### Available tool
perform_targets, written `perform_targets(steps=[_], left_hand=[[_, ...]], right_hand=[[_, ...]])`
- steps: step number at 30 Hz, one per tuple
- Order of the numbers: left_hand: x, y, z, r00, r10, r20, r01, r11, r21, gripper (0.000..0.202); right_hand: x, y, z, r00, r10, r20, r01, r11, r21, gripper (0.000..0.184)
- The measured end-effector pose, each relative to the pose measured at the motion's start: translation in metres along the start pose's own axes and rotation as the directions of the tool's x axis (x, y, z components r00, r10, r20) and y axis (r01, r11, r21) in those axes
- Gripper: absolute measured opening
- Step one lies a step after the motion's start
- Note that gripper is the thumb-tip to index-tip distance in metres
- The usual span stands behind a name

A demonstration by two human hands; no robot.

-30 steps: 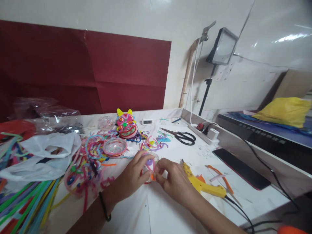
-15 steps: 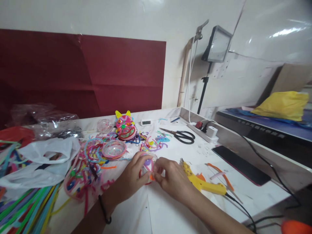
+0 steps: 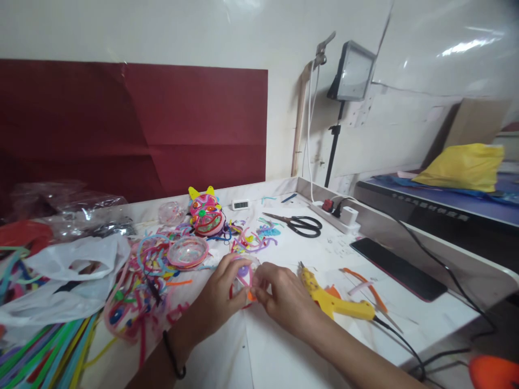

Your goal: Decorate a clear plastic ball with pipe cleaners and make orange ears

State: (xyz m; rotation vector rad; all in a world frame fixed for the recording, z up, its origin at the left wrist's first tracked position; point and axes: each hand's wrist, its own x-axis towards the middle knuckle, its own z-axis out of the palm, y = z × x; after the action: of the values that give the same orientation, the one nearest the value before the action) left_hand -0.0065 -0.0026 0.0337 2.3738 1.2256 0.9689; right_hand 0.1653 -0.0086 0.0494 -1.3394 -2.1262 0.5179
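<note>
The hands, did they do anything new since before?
The view swung slightly right, so the red sheet sits further left in the picture. The left hand and right hand stay at the small decorated piece, nothing taken or let go. The glue gun stayed put.

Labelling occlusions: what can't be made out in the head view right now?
All in the head view:
Decorated piece: full outline, hidden by left hand and right hand.
Right hand's exact contact with it: hidden by the hand itself.
Timer: digits too small.
Orange object: identity unclear; blurred, cut off by the bottom edge.
</note>
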Motion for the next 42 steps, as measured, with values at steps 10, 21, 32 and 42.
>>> perform_targets(steps=[10,21,32,42], left_hand=[[0.000,0.000,0.001,1.000,0.003,-0.016,-0.003,0.999,0.035,0.042],[0.001,-0.003,0.000,0.999,-0.024,-0.033,0.025,0.998,0.054,0.038],[0.004,-0.008,-0.006,0.997,-0.067,-0.036,0.067,0.998,0.016,0.041],[0.004,-0.012,-0.006,0.992,-0.110,-0.069,0.109,0.994,-0.010,0.040]], right_hand=[[0.000,0.002,0.002,1.000,0.008,-0.004,-0.007,1.000,0.031,0.012],[-0.005,0.013,0.000,0.999,-0.019,-0.044,0.026,0.985,0.173,0.021],[0.002,0.022,0.004,0.995,0.093,-0.042,-0.083,0.976,0.204,0.035],[0.024,0.039,0.013,0.949,0.192,0.249,-0.297,0.805,0.514,0.057]])
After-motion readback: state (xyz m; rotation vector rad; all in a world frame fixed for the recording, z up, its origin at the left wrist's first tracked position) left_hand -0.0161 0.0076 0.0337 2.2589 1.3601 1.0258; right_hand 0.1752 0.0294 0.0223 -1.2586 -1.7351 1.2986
